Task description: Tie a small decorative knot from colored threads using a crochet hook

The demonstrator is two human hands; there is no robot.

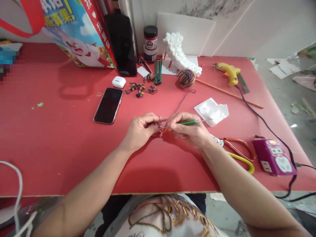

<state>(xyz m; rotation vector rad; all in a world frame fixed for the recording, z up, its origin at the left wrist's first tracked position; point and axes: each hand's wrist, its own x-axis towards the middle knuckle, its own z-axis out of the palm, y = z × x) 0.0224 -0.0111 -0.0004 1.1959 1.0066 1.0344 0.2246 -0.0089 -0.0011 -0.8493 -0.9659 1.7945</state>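
Near the middle of the red table, my left hand (143, 130) pinches a small piece of multicoloured yarn work (161, 129) between thumb and fingers. My right hand (190, 128) is closed on a thin crochet hook with a green handle (189, 122), its tip at the yarn work. A strand of yarn (182, 99) runs from my fingers up toward a ball of variegated yarn (186, 79). Several small knotted yarn pieces (140, 87) lie beyond my left hand. The fingertips partly hide the yarn work.
Left of my hands lie a phone (108, 105) and a white earbud case (118, 82). To the right are crumpled white paper (212, 111), pliers (239, 146), a purple power box (274, 157) and a yellow glue gun (228, 72). A jar (150, 42) stands behind.
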